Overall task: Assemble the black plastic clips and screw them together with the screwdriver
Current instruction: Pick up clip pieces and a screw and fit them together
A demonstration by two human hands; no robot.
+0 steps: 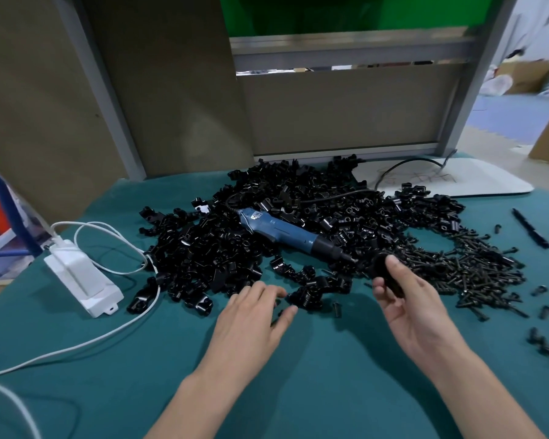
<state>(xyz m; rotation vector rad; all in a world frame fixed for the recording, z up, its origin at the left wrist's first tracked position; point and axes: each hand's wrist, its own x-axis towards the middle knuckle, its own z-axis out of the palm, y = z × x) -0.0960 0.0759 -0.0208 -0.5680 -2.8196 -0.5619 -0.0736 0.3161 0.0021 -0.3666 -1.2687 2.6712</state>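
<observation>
While my right hand grips a clip, fingers curled round it, my left hand lies fingers apart at the pile on the bench, the screwdriver atop it.

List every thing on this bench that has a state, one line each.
screwdriver, lying unheld on the clip pile
clip pile, loose heap
screws, loose heap
left hand, open, fingers at the clip pile's near edge
right hand, gripping a black clip
white adapter, lying flat
</observation>
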